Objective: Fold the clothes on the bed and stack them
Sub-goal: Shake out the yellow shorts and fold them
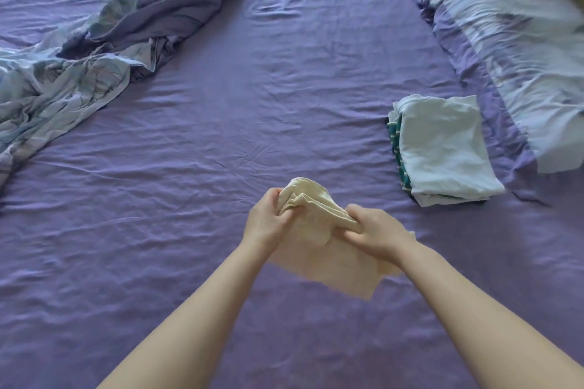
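- Our left hand [268, 219] and right hand [376, 232] both grip a cream garment [319, 249], bunched and lifted above the bed [252, 110].
- A folded stack [442, 148] lies to the right, pale blue on top.
- We can read no labels or writing.

A cream garment [319, 249] is held bunched at lower centre of the frame. A folded stack [442, 151] — pale blue piece over teal-striped — is located at centre right.
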